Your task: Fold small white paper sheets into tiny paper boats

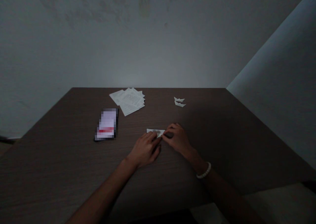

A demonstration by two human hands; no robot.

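Note:
A small piece of white folded paper (159,131) lies on the brown table in front of me, partly hidden under my fingers. My left hand (145,148) rests over its left part, fingers bent down on it and holding it against the table, thumb lower and apart. On the right end, my right hand (178,138) pinches the paper's edge between thumb and fingertips. The fingertips of both hands nearly meet at the lower right of the paper. Two small folded paper boats (179,102) stand close together farther back, beyond my right hand.
A fanned stack of printed paper sheets (129,100) lies at the back left of the table (81,118). Nearer, a phone (107,124) with a lit, blurred screen lies left of my hands. A wall (158,52) rises behind the table's far edge, another along the right.

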